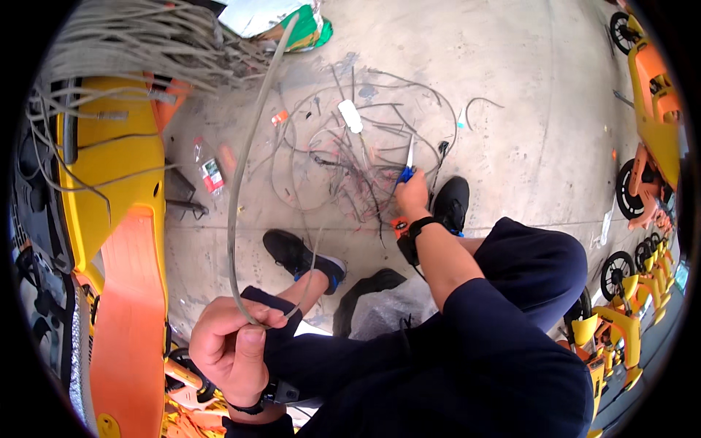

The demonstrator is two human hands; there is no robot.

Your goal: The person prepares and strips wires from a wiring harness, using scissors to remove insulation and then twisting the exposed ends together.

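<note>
Head view looks down on a person seated over a rough, stained concrete floor (511, 87). Their left hand (230, 350) is closed around a long grey cable (241, 182), pinching it between thumb and fingers; the cable is smooth and stiff, curving up in one long arc toward a tangled bundle of pale wires (139, 36) at the top left. Their right hand (412, 193) reaches down to the floor and grips a blue-handled tool (407, 169) with a thin pale blade, its tip in a loose heap of cut cable scraps (350, 160), thin and looping. Both hands are well apart. Black shoes (299, 255) flank the heap. Glossy yellow and orange plastic scooter bodies (117, 219) stand at the left.
</note>
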